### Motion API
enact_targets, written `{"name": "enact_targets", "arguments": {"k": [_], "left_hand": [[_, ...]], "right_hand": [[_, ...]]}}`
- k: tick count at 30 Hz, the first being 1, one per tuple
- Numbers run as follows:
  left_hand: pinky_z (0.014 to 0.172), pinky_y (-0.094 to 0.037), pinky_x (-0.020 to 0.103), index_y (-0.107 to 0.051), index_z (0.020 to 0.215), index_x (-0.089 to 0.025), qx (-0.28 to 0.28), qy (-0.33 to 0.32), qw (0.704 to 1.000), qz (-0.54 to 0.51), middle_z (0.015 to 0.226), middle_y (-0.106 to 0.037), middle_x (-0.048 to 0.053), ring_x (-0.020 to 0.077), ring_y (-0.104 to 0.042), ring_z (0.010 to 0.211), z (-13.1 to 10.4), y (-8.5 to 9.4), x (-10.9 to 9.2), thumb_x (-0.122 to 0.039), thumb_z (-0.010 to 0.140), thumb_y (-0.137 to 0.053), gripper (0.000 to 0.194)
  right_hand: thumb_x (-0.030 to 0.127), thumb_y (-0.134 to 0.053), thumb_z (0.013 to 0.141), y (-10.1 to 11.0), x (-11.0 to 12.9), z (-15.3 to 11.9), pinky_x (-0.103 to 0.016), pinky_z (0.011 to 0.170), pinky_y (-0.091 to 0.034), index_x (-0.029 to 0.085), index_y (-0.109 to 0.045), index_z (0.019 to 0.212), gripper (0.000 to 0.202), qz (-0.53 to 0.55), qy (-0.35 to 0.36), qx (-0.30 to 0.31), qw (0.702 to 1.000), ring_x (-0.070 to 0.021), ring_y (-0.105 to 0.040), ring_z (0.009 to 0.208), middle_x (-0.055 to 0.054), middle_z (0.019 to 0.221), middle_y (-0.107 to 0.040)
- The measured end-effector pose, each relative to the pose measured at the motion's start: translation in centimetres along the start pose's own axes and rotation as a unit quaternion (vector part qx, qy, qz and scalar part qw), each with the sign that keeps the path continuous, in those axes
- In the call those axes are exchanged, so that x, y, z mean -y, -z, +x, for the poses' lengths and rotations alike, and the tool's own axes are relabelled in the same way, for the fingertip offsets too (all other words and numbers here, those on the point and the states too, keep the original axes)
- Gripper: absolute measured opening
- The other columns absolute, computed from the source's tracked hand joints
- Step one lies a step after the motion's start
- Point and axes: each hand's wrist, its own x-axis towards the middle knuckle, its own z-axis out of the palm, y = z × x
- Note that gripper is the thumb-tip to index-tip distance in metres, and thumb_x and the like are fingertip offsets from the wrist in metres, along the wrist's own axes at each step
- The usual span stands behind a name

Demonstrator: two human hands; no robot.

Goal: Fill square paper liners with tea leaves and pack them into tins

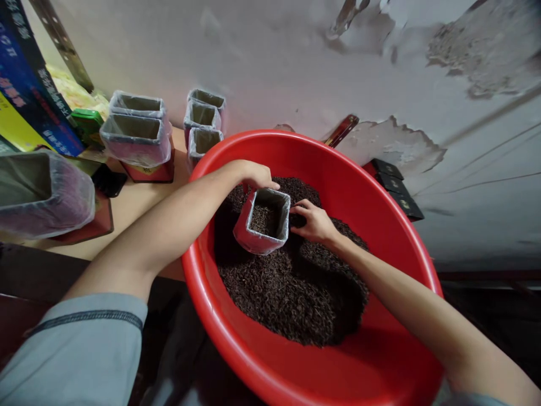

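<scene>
A big red basin point(406, 242) holds a heap of dark, dry loose leaves point(274, 293). Over the heap, my left hand point(258, 176) grips the far side of a red tin point(258, 241) wrapped in clear plastic. The tin is tilted with its mouth up, and dark leaves show inside. My right hand point(310, 221) is just right of the tin, its fingers curved and apart above the leaves; nothing shows between them.
Several plastic-lined tins point(137, 144) stand on the wooden table point(143, 206) at the left, with a larger one point(67, 197) nearest. A green box point(87, 123) and blue packaging point(25, 84) lie behind. Black boxes point(395, 189) are right of the basin, by the peeling wall point(262, 62).
</scene>
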Motion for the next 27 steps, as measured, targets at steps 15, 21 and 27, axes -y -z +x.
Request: {"name": "enact_targets", "arguments": {"k": [15,21,27], "left_hand": [[0.080,-0.051,0.030,-0.078,0.100,-0.012,0.015,0.002,0.999,-0.041,0.091,-0.074,0.009,0.0246,-0.068,0.090,0.5,-0.2,0.5,-0.032,0.074,-0.062,0.036],[0.071,-0.051,0.027,-0.078,0.095,-0.013,0.046,-0.009,0.996,-0.079,0.077,-0.071,0.003,0.0202,-0.066,0.078,1.1,-0.4,1.2,-0.017,0.058,-0.058,0.042],[0.073,-0.054,0.029,-0.077,0.111,-0.015,0.045,-0.012,0.996,-0.071,0.082,-0.072,0.006,0.0239,-0.068,0.083,1.6,-0.6,1.6,-0.032,0.065,-0.067,0.050]], "right_hand": [[0.029,-0.077,0.074,10.8,10.9,2.0,-0.037,0.073,-0.053,0.026,-0.073,0.117,0.043,-0.079,0.173,-0.034,0.981,-0.0262,-0.065,0.098,-0.010,0.120,-0.064],[0.033,-0.075,0.084,9.1,12.2,3.4,-0.036,0.072,-0.052,0.027,-0.070,0.126,0.043,-0.112,0.208,0.021,0.972,-0.0269,-0.065,0.100,-0.013,0.129,-0.062],[0.051,-0.073,0.088,9.9,11.1,3.1,-0.039,0.080,-0.056,0.027,-0.071,0.123,0.043,-0.039,0.205,0.002,0.978,-0.0272,-0.065,0.108,-0.011,0.134,-0.061]]}}
